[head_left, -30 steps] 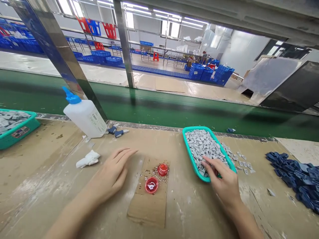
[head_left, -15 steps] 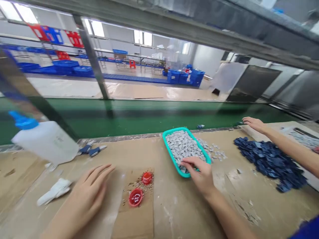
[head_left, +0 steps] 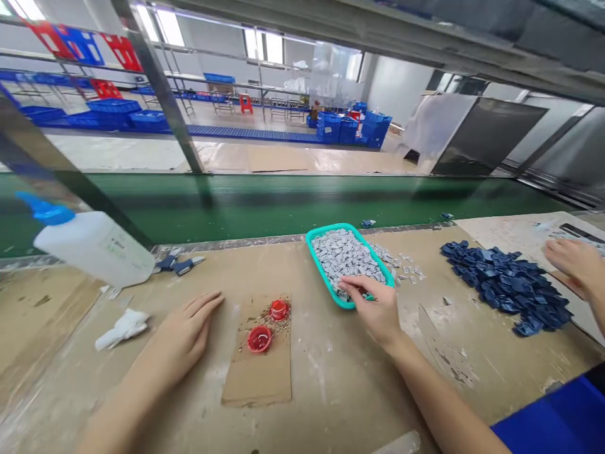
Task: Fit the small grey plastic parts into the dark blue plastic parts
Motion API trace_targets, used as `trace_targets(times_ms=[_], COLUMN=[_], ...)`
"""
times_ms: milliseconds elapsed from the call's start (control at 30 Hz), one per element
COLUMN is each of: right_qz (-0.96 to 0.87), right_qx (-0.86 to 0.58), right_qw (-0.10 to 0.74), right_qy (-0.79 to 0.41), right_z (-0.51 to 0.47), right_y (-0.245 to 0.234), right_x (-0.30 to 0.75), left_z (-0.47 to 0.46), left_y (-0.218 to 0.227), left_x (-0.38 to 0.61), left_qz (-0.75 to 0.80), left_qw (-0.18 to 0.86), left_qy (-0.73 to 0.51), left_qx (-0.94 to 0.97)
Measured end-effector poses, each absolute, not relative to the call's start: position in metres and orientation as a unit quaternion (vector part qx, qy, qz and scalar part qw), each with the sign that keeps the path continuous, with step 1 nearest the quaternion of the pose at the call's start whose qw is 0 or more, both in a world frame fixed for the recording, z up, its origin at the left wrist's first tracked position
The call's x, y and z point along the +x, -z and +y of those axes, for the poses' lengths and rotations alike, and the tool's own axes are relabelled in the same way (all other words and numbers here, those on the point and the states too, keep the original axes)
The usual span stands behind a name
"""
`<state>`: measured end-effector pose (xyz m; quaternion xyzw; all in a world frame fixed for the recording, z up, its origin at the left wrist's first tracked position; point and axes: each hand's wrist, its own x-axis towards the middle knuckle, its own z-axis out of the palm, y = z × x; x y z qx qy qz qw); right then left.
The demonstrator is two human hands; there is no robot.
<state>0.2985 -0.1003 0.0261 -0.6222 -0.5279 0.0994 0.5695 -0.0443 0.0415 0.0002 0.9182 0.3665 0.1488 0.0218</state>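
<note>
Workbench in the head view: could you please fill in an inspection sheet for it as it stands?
Surface: brown workbench, scuffed, with white smears.
Job's things: teal tray heaped with grey pieces; cardboard strip bearing two red caps and crumbs.
Clutter: white bottle with blue nozzle, crumpled white rag, blue clips, loose grey bits beside the tray, pile of dark blue pieces.
Grippers: left hand flat and open on the bench, beside the cardboard; right hand with fingertips on the pieces at the tray's near end, grasp not discernible.
Cables: nothing seen.
Surroundings: green conveyor belt behind the bench; a co-worker's hand at right; blue crates beyond.
</note>
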Motion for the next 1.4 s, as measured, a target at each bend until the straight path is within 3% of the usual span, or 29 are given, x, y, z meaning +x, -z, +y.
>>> trace_targets(times_ms=[133,233,333,633,1400], right_qz=[-0.418,-0.399,-0.38,-0.347,-0.353], right_qx=[-0.626,-0.59,-0.571,-0.594,-0.581], right_qw=[0.604,0.564,0.542,0.531,0.517], right_qy=[-0.263,-0.418,-0.485,-0.494,-0.52], right_z=[-0.106,-0.103,-0.092,-0.078,-0.081], right_y=[-0.04,-0.046,-0.04,-0.01,-0.014], right_x=[0.268,0.242,0.223,0.213,0.209], left_z=[0.032,0.028,0.026,0.015,0.014], left_y=[-0.005,-0.005,-0.004,-0.004,-0.001], left_x=[-0.039,-0.037,-0.037,-0.036,-0.036], left_qz=[0.392,0.398,0.397,0.413,0.423], left_qw=[0.043,0.049,0.048,0.051,0.095], left_qy=[-0.128,-0.118,-0.11,-0.067,-0.097], left_qx=[0.91,0.908,0.91,0.907,0.896])
